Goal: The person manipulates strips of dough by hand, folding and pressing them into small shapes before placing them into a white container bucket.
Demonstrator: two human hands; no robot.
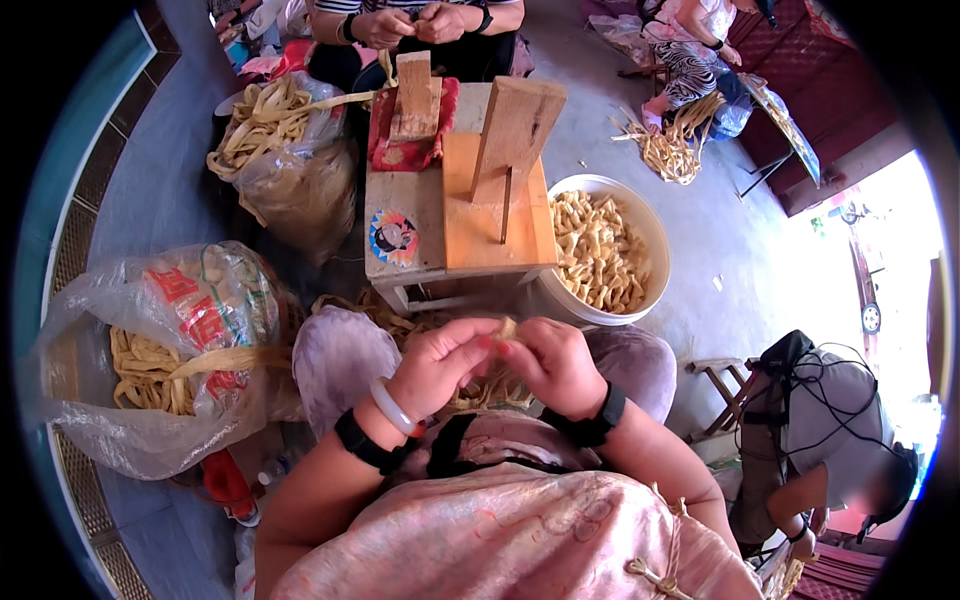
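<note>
Above my lap my left hand point(442, 358) and my right hand point(562, 368) meet, fingertips closed in a pinch. Between them is a small pale tan strip point(508, 328), apparently tofu skin; most of it is covered by my fingers, so I cannot tell its fold or knot. Below my hands, more tan strips point(492, 390) lie between my knees. Ahead and to the right stands a white bucket point(657, 245) holding many small knotted tan pieces point(598, 250) of similar material.
A low table point(410, 278) ahead carries an upright wooden board point(520, 120) and a wooden block point(414, 95) on red cloth. Plastic bags of strips point(255, 300) point(300, 190) stand left. Co-workers sit across the table, far right and near right; a wooden stool point(715, 395) is right.
</note>
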